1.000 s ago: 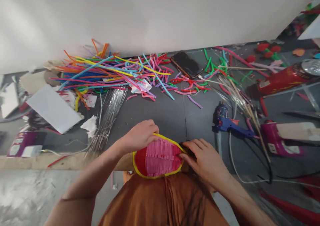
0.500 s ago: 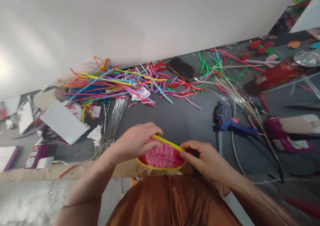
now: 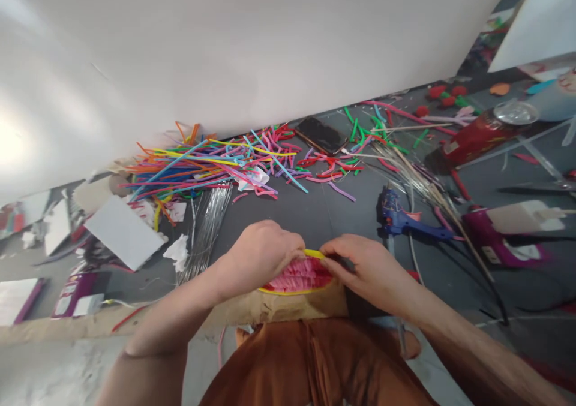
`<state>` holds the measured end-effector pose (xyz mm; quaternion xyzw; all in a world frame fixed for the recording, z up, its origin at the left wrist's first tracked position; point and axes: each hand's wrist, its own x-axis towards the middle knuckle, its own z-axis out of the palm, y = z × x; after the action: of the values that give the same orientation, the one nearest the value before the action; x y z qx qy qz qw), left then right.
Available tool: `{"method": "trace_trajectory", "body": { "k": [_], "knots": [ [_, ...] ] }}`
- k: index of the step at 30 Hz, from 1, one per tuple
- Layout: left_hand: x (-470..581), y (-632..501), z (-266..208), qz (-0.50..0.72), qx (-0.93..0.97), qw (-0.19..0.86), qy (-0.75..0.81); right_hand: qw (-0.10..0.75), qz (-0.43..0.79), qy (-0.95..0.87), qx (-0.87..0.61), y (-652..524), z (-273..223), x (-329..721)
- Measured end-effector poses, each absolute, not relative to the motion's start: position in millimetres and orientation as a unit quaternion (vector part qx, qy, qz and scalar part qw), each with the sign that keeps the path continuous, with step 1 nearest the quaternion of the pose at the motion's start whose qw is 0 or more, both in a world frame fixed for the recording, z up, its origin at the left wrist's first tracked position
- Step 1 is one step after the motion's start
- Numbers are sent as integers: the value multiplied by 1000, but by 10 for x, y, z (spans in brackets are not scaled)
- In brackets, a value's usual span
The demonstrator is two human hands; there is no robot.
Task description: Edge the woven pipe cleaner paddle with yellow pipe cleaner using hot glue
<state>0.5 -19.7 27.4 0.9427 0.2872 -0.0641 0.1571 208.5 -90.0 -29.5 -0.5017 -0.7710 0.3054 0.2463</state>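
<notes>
Between my hands, at the table's front edge, is a pink and red fuzzy oval piece (image 3: 299, 277), edged with a yellow pipe cleaner (image 3: 314, 253). My left hand (image 3: 267, 253) is closed on the far left part of that rim, and its fingers cover much of the piece's left side. At the right end, the thumb and fingertips of my right hand (image 3: 360, 268) pinch the yellow edging. A short stretch of yellow shows between the two hands. The lower rim curves just above the brown edge strip.
Loose coloured pipe cleaners (image 3: 216, 163) lie along the wall, with a phone (image 3: 321, 135) beside them. Thin wires (image 3: 209, 226) lie left. At right are a blue glue gun (image 3: 405, 220), a red can (image 3: 486, 130) and a purple box (image 3: 499, 241). White card (image 3: 123, 232) rests at left.
My left hand has gone from lying spread over the piece to gripping its far rim, nearer my right hand. The piece is more covered. The camera view has shifted slightly.
</notes>
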Motion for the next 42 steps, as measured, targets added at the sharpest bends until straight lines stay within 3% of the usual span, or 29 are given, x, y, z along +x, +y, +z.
{"method": "trace_trajectory", "body": {
  "k": [14,34,42],
  "knots": [
    [95,-174,269,89,937,52,333,293,27,-816,-497,-666,-58,2063],
    [115,-199,182,129,932,56,334,353,74,-806,-469,-706,-129,2062],
    [126,-222,189,143,933,45,327,333,64,-798,-498,-703,-142,2064]
  ]
}}
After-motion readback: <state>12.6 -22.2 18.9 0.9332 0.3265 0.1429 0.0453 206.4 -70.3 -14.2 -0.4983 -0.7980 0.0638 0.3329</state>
